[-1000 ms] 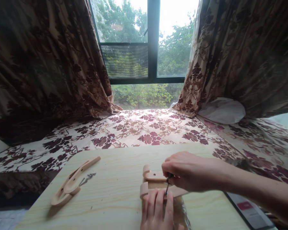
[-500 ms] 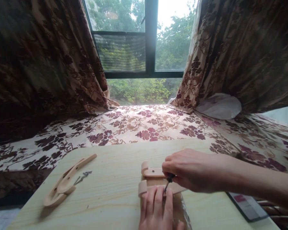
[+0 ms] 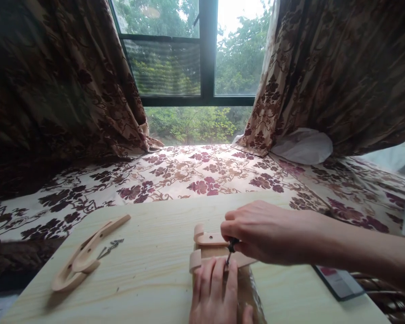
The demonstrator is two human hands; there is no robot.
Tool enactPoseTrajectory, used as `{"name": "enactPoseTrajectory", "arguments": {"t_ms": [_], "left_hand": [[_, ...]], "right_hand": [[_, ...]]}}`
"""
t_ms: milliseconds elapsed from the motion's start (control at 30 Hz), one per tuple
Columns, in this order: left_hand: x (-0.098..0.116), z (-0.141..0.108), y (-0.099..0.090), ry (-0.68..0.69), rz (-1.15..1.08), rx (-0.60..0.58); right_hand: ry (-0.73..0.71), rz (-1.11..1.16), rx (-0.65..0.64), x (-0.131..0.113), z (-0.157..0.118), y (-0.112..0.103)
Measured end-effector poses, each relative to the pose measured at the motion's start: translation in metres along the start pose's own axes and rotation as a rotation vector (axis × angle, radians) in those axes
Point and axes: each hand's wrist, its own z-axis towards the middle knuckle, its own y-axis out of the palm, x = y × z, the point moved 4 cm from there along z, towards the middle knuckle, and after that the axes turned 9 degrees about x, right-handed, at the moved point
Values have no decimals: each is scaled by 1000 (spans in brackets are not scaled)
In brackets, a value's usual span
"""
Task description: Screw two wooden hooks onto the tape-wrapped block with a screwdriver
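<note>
My right hand (image 3: 248, 229) is closed around the dark handle of a screwdriver (image 3: 233, 245), with its shaft pointing down. The tip meets the nearer pale wooden hook (image 3: 195, 261) beside my left fingertips; whether a screw sits under it is hard to see. My left hand (image 3: 214, 292) lies flat with fingers stretched over that hook and the brown board (image 3: 248, 288) beneath. A second wooden hook (image 3: 204, 237), with a dark screw or hole in it, lies across the board's far end. My right hand partly covers both hooks.
Two loose wooden hooks (image 3: 69, 280) lie on the left of the pale wooden table (image 3: 148, 270), beside several screws (image 3: 111, 247). A flat dark-edged device (image 3: 339, 283) is at the right edge. Floral cloth (image 3: 202, 171) and a white bag (image 3: 303, 146) lie beyond.
The whole view has shifted slightly, so things appear a little further left. Both hands keep their places on the hook, and the screwdriver stays in my right hand.
</note>
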Motion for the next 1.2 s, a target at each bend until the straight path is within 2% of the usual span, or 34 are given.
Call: {"name": "enactPoseTrajectory", "arguments": {"t_ms": [67, 133, 300, 467, 633, 867, 1067, 1200], "left_hand": [[1, -5, 1, -135, -21, 111], [4, -9, 6, -183, -43, 120], [8, -12, 7, -177, -47, 97], [7, -10, 7, -195, -42, 73], [7, -9, 7, -183, -64, 68], [7, -10, 8, -173, -66, 67], [7, -10, 6, -192, -74, 89], [7, -9, 3, -165, -91, 60]], "right_hand": [[-19, 20, -5, 2, 2, 3], [-4, 41, -12, 5, 4, 5], [76, 43, -30, 11, 4, 6], [7, 20, 7, 7, 0, -4], [-51, 23, -35, 4, 0, -2], [24, 11, -43, 7, -2, 3], [19, 18, -33, 7, 1, 3], [16, 6, -30, 6, 2, 4]]}}
